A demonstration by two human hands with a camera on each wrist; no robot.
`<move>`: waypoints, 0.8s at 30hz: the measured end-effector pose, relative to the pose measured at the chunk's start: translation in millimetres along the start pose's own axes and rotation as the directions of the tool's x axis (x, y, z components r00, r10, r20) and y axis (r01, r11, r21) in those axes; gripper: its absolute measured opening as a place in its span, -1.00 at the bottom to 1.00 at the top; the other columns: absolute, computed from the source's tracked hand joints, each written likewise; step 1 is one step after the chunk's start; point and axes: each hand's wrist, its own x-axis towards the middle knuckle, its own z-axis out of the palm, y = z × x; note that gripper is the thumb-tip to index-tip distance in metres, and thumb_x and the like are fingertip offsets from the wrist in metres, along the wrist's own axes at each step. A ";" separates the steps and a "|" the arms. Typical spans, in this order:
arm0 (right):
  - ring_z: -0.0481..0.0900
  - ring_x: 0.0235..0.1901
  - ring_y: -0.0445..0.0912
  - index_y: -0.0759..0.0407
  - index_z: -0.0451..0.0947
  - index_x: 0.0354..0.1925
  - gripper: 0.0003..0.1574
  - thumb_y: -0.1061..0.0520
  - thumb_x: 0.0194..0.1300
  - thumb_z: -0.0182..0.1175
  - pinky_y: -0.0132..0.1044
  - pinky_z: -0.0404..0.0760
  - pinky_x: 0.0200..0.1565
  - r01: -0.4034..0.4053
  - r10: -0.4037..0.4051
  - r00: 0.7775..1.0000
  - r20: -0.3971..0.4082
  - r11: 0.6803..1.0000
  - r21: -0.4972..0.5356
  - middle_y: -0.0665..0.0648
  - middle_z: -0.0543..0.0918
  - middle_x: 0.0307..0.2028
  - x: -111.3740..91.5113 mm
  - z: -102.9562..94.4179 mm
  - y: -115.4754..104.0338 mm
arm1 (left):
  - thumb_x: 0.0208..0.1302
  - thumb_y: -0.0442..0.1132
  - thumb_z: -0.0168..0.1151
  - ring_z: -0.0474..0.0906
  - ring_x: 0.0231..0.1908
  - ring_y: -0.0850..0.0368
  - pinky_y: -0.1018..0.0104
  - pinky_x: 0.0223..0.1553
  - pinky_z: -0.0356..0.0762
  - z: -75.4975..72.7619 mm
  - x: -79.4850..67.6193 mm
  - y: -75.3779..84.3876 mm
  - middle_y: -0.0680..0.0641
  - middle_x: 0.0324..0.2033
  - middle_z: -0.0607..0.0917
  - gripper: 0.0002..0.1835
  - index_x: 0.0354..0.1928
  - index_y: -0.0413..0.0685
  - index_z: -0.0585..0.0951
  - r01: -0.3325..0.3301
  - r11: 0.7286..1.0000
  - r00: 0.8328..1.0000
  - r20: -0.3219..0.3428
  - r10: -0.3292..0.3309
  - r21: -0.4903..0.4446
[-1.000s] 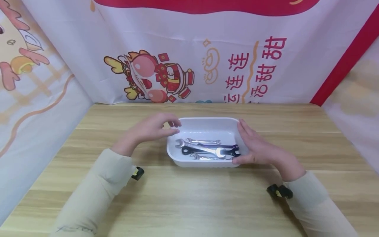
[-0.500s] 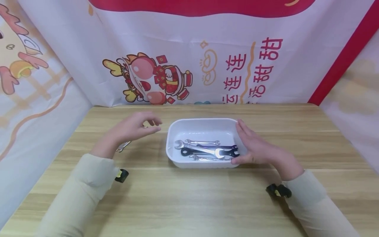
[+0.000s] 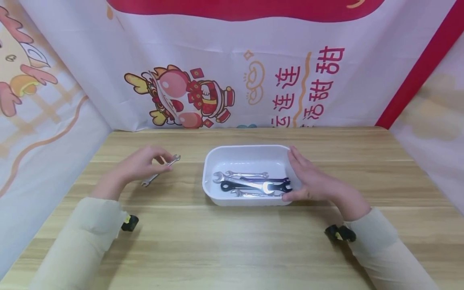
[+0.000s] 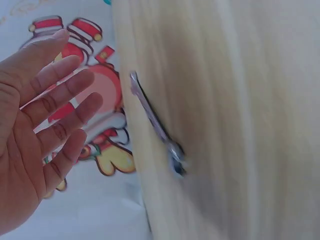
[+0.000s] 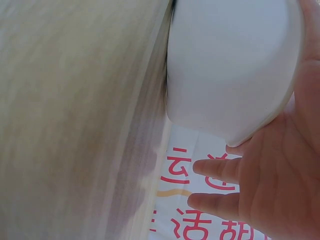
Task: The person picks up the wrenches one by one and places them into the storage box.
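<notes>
A small silver open-end wrench (image 3: 175,158) lies slanted on the table at the left. Over it hovers my left hand (image 3: 141,164); the left wrist view shows the fingers loosely bent, with a gap between them and the wrench (image 4: 154,120). My right hand (image 3: 313,181) rests against the right end of a white plastic bin (image 3: 246,201), thumb on the near rim. In the right wrist view its fingers are straight and spread beside the bin wall (image 5: 230,65). Inside the bin lie several wrenches, among them a large silver wrench (image 3: 250,182) across a black wrench (image 3: 229,185).
The bin stands on a wood-grain table (image 3: 232,245). A printed white cloth (image 3: 253,40) hangs behind the table, with more cloth at both sides. Black wrist cameras sit at both sleeve cuffs.
My left hand has moved from the bin's left rim leftward and down to the loose wrench, which has come into view. My right hand has stayed on the bin.
</notes>
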 end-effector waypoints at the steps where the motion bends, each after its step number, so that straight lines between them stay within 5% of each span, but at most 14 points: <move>1: -0.41 0.56 0.25 0.16 -0.54 0.56 0.70 -0.40 0.01 0.44 0.27 -0.12 0.48 -0.002 0.002 1.000 0.001 1.000 0.002 0.11 -0.56 0.56 0.0 0.2 0.2 | 0.28 -0.17 0.36 0.65 -0.06 -0.02 -0.08 0.01 0.61 0.8 -2.0 -3.1 -0.16 -0.04 0.74 -0.67 0.03 -0.17 0.69 0.012 1.000 1.000 0.001 -0.012 0.002; 15: -0.39 0.56 0.27 0.17 -0.54 0.56 0.73 -0.45 -0.03 0.43 0.25 -0.11 0.49 -0.002 0.002 1.000 0.003 1.000 -0.006 0.11 -0.58 0.56 1.4 1.8 0.7 | 0.26 -0.21 0.38 0.68 -0.15 0.00 0.10 -0.10 0.65 10.0 -6.4 -38.3 -0.18 -0.11 0.74 -0.69 -0.02 -0.21 0.67 0.088 0.996 0.996 0.017 -0.088 -0.023; 24: -0.38 0.56 0.28 0.17 -0.53 0.56 0.71 -0.41 0.00 0.44 0.28 -0.09 0.47 0.005 -0.005 1.000 -0.003 1.000 -0.003 0.12 -0.57 0.56 0.9 1.3 1.4 | 0.23 -0.22 0.39 0.61 -0.28 0.11 0.27 -0.23 0.57 11.1 -2.8 -43.7 -0.20 -0.16 0.76 -0.66 0.00 -0.25 0.67 0.107 0.994 0.994 0.013 -0.107 -0.001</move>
